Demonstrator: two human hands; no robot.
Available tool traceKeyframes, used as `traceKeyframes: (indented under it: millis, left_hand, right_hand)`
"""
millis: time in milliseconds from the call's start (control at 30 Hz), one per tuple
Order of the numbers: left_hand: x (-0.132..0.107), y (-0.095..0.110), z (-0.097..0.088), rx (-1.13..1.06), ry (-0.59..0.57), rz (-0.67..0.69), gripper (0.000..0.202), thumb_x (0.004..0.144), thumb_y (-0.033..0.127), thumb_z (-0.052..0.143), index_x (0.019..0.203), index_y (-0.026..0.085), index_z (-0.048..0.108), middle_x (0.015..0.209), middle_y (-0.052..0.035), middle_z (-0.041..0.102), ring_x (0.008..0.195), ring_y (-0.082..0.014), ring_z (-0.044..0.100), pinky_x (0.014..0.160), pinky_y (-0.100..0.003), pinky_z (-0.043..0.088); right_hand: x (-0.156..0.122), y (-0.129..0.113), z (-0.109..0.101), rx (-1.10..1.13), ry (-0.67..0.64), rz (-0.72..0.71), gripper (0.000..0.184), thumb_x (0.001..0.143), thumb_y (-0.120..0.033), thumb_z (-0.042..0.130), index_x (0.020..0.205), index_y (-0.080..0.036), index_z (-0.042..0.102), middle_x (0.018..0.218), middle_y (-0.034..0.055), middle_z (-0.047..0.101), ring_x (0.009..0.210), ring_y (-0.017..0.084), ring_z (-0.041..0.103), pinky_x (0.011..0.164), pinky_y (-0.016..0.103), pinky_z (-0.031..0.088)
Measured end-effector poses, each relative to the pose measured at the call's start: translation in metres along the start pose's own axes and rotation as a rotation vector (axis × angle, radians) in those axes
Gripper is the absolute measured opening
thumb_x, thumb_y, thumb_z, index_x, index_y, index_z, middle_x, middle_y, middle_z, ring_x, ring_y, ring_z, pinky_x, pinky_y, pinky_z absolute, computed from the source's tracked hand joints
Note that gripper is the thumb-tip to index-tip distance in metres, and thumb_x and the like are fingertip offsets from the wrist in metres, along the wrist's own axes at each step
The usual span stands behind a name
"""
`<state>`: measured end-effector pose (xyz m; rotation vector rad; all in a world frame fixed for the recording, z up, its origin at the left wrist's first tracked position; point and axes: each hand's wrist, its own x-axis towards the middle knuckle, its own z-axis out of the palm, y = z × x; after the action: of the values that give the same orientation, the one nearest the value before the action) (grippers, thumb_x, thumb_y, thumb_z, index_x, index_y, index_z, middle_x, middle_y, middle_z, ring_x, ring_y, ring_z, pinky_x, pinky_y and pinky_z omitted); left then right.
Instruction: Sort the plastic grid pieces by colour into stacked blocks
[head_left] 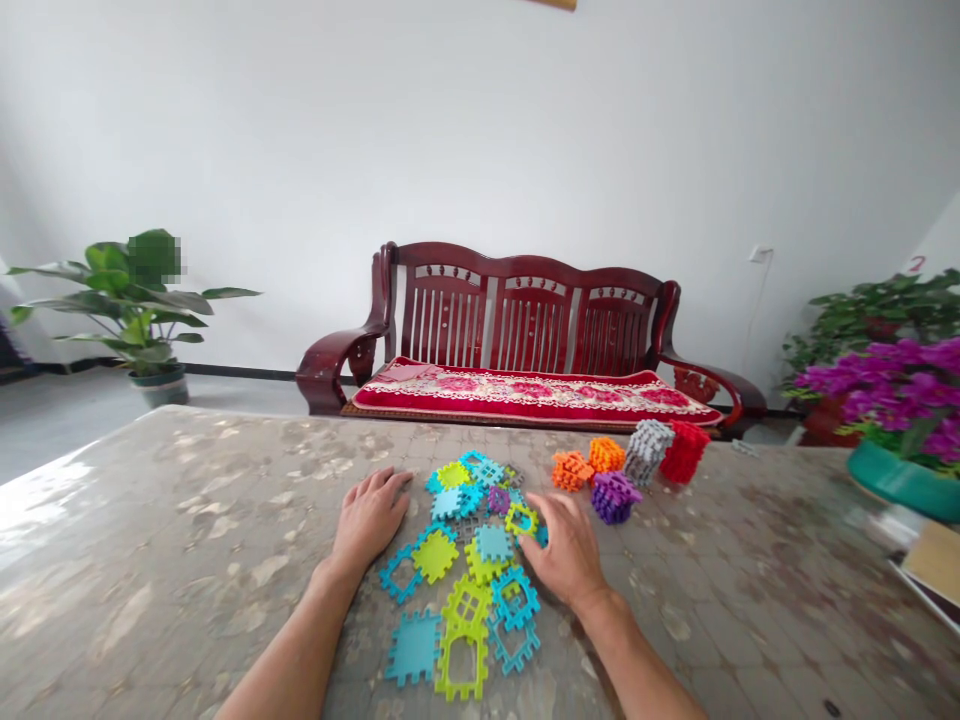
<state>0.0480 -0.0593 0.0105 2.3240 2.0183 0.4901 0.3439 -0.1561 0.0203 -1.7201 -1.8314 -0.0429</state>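
Observation:
Interlocking plastic building panels lie in a loose spread between my hands, in blue, lime green and grey, with a small purple one among them. My left hand rests flat on the table at the left of the spread, fingers stretched out and holding nothing. On the other side, my right hand has its thumb and forefinger apart around a small lime green panel; whether they touch it I cannot tell. Nearer me lie a flat blue panel and a lime green arch panel.
Behind my right hand stand stacks of panels: orange, purple, grey and red. A teal flower pot with purple flowers is at the table's right edge. A wooden bench stands beyond the patterned table.

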Motion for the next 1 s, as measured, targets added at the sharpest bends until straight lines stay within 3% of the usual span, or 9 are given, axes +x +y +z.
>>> traceKeyframes:
  millis: [133, 300, 500, 633, 867, 1000]
  left_hand:
    - [0.000, -0.001, 0.001, -0.005, 0.007, 0.002, 0.043, 0.092, 0.032, 0.040, 0.130, 0.030, 0.060, 0.142, -0.0060, 0.054, 0.131, -0.0245, 0.049, 0.108, -0.044, 0.035]
    - [0.002, -0.004, 0.005, -0.004, 0.012, 0.012, 0.043, 0.092, 0.033, 0.040, 0.129, 0.030, 0.061, 0.141, -0.0067, 0.055, 0.130, -0.0249, 0.050, 0.107, -0.044, 0.035]
    - [0.003, -0.005, 0.006, -0.010, 0.013, 0.012, 0.043, 0.091, 0.033, 0.041, 0.129, 0.031, 0.061, 0.141, -0.0064, 0.055, 0.130, -0.0247, 0.050, 0.108, -0.043, 0.035]
    - [0.003, -0.004, 0.005, -0.010, 0.010, 0.007, 0.043, 0.091, 0.033, 0.042, 0.129, 0.031, 0.061, 0.141, -0.0057, 0.055, 0.130, -0.0243, 0.050, 0.108, -0.043, 0.035]
    - [0.001, -0.001, 0.001, -0.013, 0.005, 0.001, 0.043, 0.091, 0.033, 0.041, 0.129, 0.030, 0.061, 0.142, -0.0064, 0.055, 0.130, -0.0243, 0.049, 0.108, -0.043, 0.034]
    - [0.001, -0.002, 0.002, -0.016, 0.011, 0.001, 0.043, 0.091, 0.033, 0.040, 0.128, 0.030, 0.062, 0.142, -0.0059, 0.055, 0.128, -0.0240, 0.051, 0.108, -0.042, 0.034]
  right_hand:
    - [0.002, -0.004, 0.001, -0.047, -0.057, 0.025, 0.051, 0.076, -0.034, 0.069, 0.125, -0.025, 0.062, 0.118, 0.0075, 0.067, 0.117, 0.028, 0.053, 0.102, 0.041, 0.039]
    - [0.004, -0.003, 0.000, 0.002, -0.020, 0.032, 0.052, 0.074, -0.031, 0.071, 0.125, -0.024, 0.063, 0.115, 0.0072, 0.069, 0.111, 0.027, 0.056, 0.099, 0.040, 0.042]
    - [0.014, 0.028, -0.005, 0.303, 0.020, 0.185, 0.058, 0.073, -0.028, 0.067, 0.130, -0.023, 0.058, 0.118, 0.0070, 0.068, 0.103, 0.024, 0.063, 0.093, 0.037, 0.049]
    - [0.022, 0.047, -0.015, 0.452, -0.042, 0.241, 0.065, 0.069, -0.025, 0.066, 0.132, -0.021, 0.056, 0.122, 0.0088, 0.067, 0.100, 0.022, 0.065, 0.091, 0.037, 0.051]
    - [0.008, 0.066, -0.041, 0.244, -0.125, 0.100, 0.065, 0.071, -0.017, 0.057, 0.135, -0.025, 0.053, 0.131, 0.0058, 0.063, 0.118, 0.022, 0.058, 0.104, 0.041, 0.043]
    - [-0.002, 0.075, -0.043, 0.160, -0.155, 0.071, 0.070, 0.072, -0.012, 0.054, 0.141, -0.026, 0.048, 0.130, 0.0057, 0.064, 0.119, 0.022, 0.059, 0.105, 0.041, 0.042]
